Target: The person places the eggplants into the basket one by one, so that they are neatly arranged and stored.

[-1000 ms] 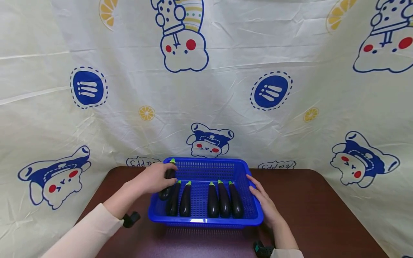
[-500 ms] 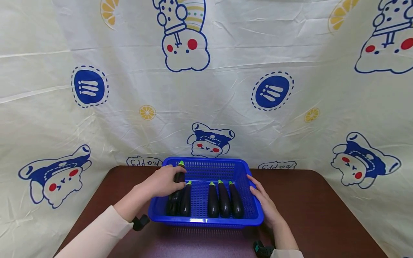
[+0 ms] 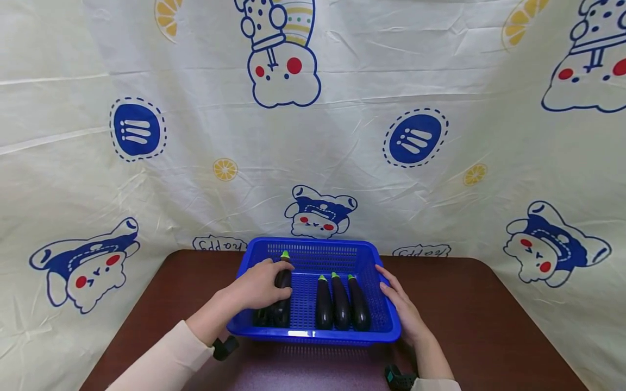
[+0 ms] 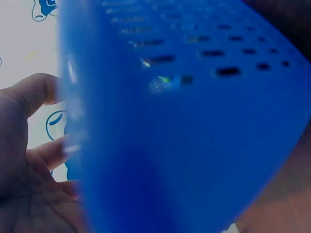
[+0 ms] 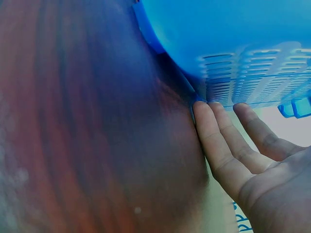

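A blue plastic basket (image 3: 374,255) with slotted walls stands on the table. Over its left part my left hand (image 3: 259,283) grips a dark eggplant (image 3: 283,278) by its upper end, green stem pointing away. Partly hidden beneath that hand are the lower ends of other eggplants (image 3: 261,317). Three more eggplants (image 3: 340,304) lie side by side in the basket's right half. In the left wrist view the basket wall (image 4: 160,141) covers most of the picture and hides the held eggplant. My right hand (image 3: 403,309) touches the basket's right side, its fingers (image 5: 214,136) extended against the outer wall.
The brown table (image 3: 479,326) extends to both sides of the basket. A pale printed cloth (image 3: 362,206) hangs right behind and around it. Dark wrist devices (image 3: 225,348) sit on both wrists.
My left hand has carried the eggplant rightward from the basket's left side to over the left group, lowering it slightly. The right hand stays at the basket's side.
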`<state>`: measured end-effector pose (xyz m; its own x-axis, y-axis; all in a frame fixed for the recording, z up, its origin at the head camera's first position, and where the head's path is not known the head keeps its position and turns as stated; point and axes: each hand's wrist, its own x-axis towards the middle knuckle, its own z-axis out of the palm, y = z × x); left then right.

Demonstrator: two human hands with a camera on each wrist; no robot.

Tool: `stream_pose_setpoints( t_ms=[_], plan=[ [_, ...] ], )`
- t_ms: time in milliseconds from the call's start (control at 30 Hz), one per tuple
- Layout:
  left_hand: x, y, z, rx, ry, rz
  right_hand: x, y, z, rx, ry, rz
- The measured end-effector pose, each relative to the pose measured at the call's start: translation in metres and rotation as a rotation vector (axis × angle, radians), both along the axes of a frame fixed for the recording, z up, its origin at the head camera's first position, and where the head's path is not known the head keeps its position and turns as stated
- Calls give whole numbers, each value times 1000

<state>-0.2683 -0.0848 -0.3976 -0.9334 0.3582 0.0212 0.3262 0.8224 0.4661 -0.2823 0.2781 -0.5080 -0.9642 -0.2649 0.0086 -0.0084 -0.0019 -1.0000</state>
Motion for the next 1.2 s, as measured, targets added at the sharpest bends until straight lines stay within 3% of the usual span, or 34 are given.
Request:
stream_pose_setpoints(
  t_ms=[700, 1200],
  plan=[
    [0, 21, -18, 37, -50, -23, -1, 1, -1, 11, -2, 9],
    [-5, 37, -35, -41, 2, -49, 0, 0, 3, -3, -21, 19]
  ],
)
